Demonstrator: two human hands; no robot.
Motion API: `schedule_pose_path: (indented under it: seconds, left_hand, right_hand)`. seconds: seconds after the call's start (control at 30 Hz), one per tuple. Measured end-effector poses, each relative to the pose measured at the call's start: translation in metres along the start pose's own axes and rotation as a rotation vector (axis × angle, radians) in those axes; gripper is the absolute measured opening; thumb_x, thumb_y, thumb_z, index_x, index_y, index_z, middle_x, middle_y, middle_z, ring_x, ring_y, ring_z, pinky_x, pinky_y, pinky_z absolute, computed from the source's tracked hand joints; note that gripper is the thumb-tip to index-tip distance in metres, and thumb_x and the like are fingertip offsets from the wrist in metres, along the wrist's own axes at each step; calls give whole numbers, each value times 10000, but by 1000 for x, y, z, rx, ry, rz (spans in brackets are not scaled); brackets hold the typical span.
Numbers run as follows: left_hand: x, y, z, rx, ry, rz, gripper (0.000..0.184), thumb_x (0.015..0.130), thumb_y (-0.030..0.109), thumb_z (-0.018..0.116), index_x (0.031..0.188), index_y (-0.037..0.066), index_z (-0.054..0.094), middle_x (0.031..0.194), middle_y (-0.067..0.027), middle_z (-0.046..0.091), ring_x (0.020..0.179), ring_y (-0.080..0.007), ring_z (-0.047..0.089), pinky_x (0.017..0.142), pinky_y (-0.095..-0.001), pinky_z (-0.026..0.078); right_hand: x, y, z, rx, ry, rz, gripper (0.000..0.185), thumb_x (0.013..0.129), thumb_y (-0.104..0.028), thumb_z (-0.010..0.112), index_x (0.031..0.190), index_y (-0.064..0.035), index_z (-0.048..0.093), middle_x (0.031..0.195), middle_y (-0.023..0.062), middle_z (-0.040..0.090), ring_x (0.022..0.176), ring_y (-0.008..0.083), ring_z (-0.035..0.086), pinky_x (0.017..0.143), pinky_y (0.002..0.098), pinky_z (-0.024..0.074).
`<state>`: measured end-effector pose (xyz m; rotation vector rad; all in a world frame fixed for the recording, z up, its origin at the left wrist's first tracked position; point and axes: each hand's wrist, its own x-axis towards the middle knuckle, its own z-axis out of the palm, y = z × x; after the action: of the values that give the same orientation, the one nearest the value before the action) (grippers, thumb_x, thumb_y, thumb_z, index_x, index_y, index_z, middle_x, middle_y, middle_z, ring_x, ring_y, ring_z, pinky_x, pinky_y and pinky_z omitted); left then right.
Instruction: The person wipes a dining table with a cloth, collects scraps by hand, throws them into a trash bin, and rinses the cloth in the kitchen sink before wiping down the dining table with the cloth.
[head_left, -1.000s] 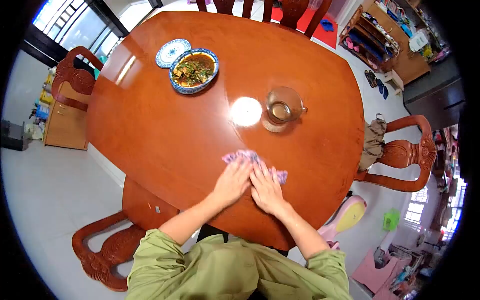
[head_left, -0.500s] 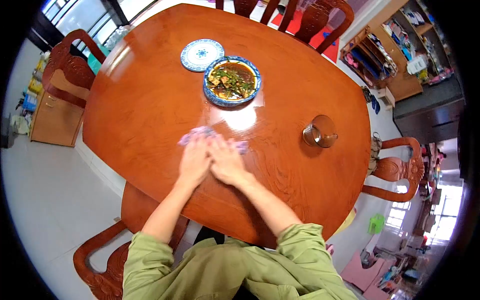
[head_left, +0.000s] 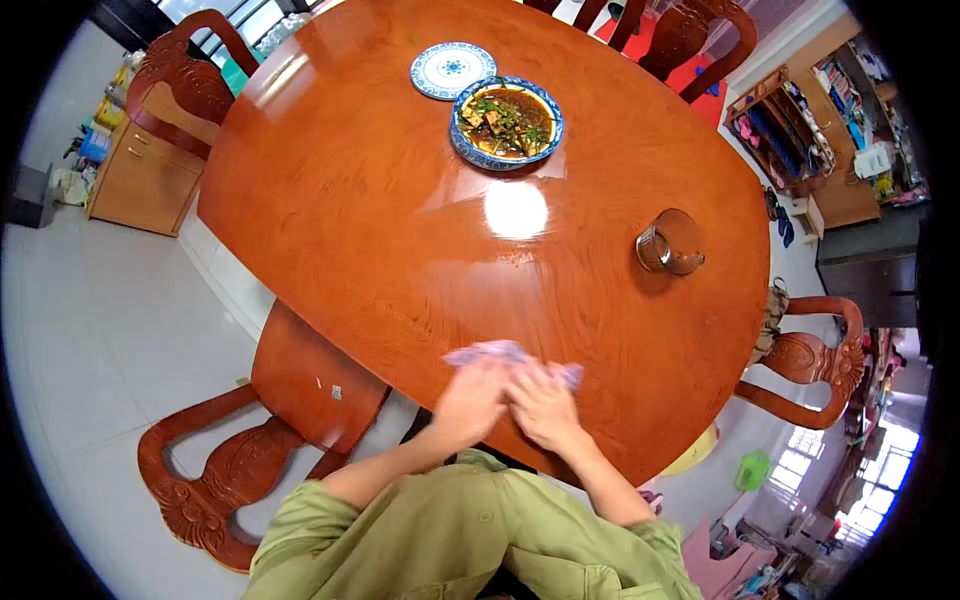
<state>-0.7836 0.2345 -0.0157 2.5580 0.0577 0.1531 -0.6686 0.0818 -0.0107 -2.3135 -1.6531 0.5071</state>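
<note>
A pink-purple cloth (head_left: pixel 495 351) lies bunched on the near part of the glossy brown wooden table (head_left: pixel 350 210). My left hand (head_left: pixel 471 402) and my right hand (head_left: pixel 544 404) press down on it side by side, fingers forward and blurred by motion. Parts of the cloth stick out ahead of the fingers and to the right; the rest is hidden under my hands. Farther off stands a blue-and-white bowl (head_left: pixel 490 161) filled with tofu and greens in brown sauce. Touching or close behind it is a patterned blue-and-white plate (head_left: pixel 431 85). To the right is a clear glass mug (head_left: pixel 672 243).
Carved wooden chairs surround the table: one at the near left (head_left: pixel 240 460), one at the right (head_left: pixel 800 350), another at the far left (head_left: pixel 185 80). A small wooden cabinet (head_left: pixel 140 185) stands at the left, and shelves (head_left: pixel 785 135) at the far right.
Both hands have drawn the cloth back from mid-table toward my body, near the table's front edge. The view has shifted somewhat; bowl, plate and mug stay in place on the table.
</note>
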Motion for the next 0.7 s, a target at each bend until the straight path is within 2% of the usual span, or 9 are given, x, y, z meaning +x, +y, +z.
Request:
schedule_pose_path:
  seconds: [0.1,0.17,0.23,0.3,0.37,0.43,0.47,0.57,0.7]
  left_hand:
    - [39,42,51,-6,-29,200,566,843,261,533,1319,-23,417,1408,-165,371,1351,-321,265,1105,-426,203]
    - [39,54,52,22,-2,157,592,824,272,562,1316,-26,425,1392,-169,396,1331,-335,304,1093,-446,227]
    - [14,45,42,62,24,103,590,813,266,568,1303,-35,438,1385,-177,401,1328,-349,304,1089,-459,232]
    - [-21,32,24,72,49,26,586,782,239,603,1277,-41,464,1372,-185,413,1326,-376,298,1069,-489,256]
    - [-43,13,7,112,97,-59,577,781,216,621,1277,-32,461,1367,-190,413,1321,-392,298,1063,-491,261]
    - [-35,-11,-8,84,132,-165,561,790,188,625,1280,-21,453,1364,-197,409,1317,-409,292,1061,-492,263]
    - [-22,-26,-16,78,177,-176,542,807,160,613,1290,-15,440,1371,-202,399,1322,-412,279,1064,-487,258]
    - [35,-82,-39,143,144,-232,520,845,176,561,1318,7,428,1412,-149,377,1357,-339,249,1097,-441,223]
    - [103,-159,-69,182,156,-186,516,869,189,520,1348,35,405,1445,-120,338,1379,-308,207,1119,-424,185]
  right_hand:
    - [-76,24,-1,-55,75,282,483,859,-221,546,1310,-68,463,1431,140,364,1370,339,234,1085,567,144]
    - [-75,18,-2,-24,136,316,530,850,-246,554,1331,-60,432,1446,143,336,1373,355,215,1083,577,137]
    - [-61,1,1,14,49,240,564,845,-262,554,1350,-57,406,1447,145,332,1375,364,199,1082,583,128]
    - [-45,-17,8,15,12,55,566,834,-259,554,1345,-58,415,1449,121,337,1365,343,233,1076,581,155]
    - [-19,-26,13,25,57,-102,554,836,-254,546,1342,-64,423,1451,102,339,1364,317,248,1073,576,171]
    - [22,-32,9,33,90,-132,544,849,-245,531,1351,-70,414,1453,95,337,1364,299,253,1073,567,179]
    - [44,-31,11,24,106,-112,529,869,-240,505,1357,-66,402,1456,94,332,1371,295,237,1083,557,166]
    - [120,-22,7,-10,132,2,536,898,-249,451,1388,-53,352,1482,102,277,1388,287,191,1107,535,115]
    - [218,-5,-8,-14,140,116,570,908,-261,396,1426,-57,274,1512,91,201,1405,271,136,1124,515,75]
